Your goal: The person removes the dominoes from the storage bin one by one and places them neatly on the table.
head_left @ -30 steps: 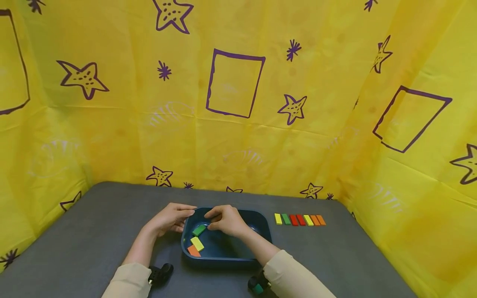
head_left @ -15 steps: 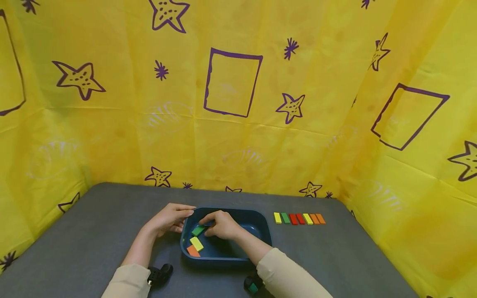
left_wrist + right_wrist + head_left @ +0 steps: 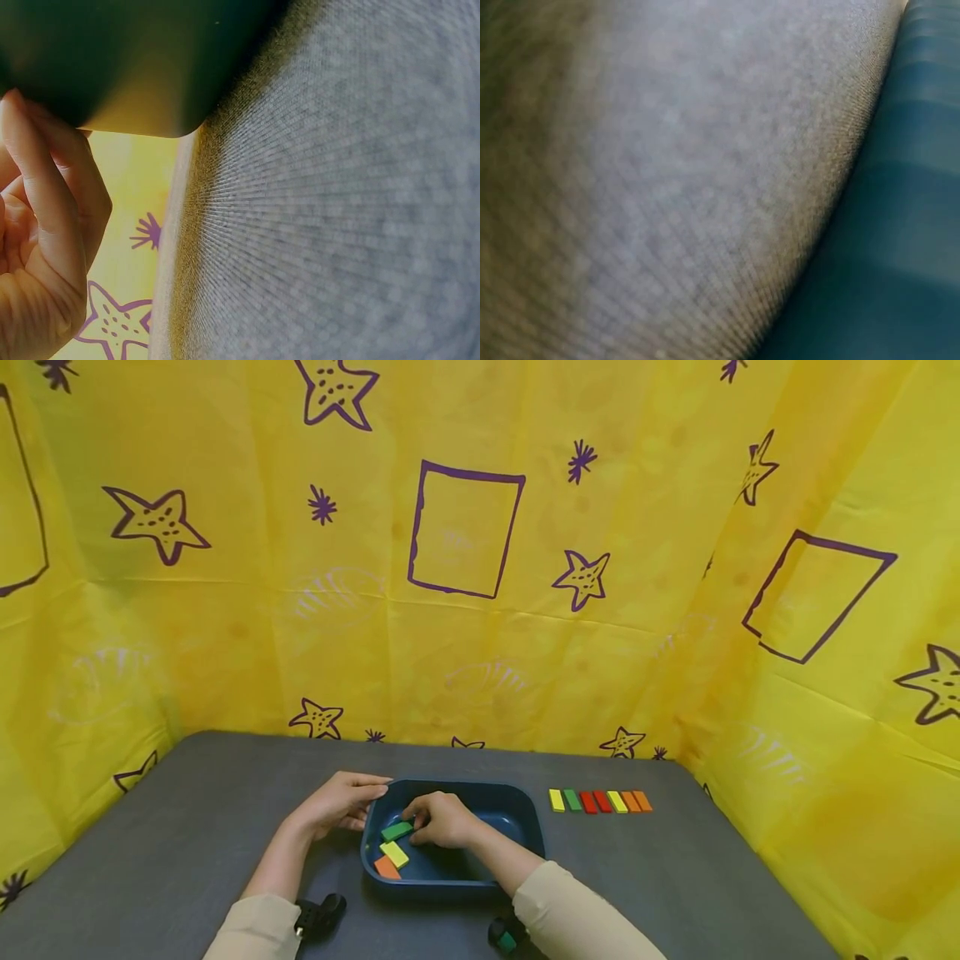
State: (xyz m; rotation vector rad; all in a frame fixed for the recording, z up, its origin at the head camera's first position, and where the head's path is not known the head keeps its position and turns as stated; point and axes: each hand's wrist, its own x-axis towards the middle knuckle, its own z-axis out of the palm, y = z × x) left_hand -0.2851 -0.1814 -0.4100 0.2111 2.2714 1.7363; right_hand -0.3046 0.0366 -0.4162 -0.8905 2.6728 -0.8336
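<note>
A dark blue rectangular tub (image 3: 480, 793) stands on the table. My left hand (image 3: 337, 802) holds its far left corner, and the left wrist view shows the bent fingers (image 3: 56, 187) at the tub's outer wall. Inside the tub, my right hand (image 3: 444, 821) pinches the right end of a green block (image 3: 397, 832) between thumb and index finger. Below that block lie a yellow block (image 3: 394, 854) and an orange block (image 3: 387, 867) along the left wall. In the right wrist view only the tub's side (image 3: 885, 247) and the table cloth appear, with the right hand out of sight.
To the right of the tub, several flat blocks form a row on the grey table (image 3: 675, 860): yellow (image 3: 557, 800), green, red (image 3: 588, 802), yellow and orange (image 3: 642, 801). A yellow patterned curtain (image 3: 480, 635) hangs behind and beside the table.
My right hand has come down and left inside the tub, and its fingers have closed about the green block, which has turned to lie flatter across. The left hand stays at the corner.
</note>
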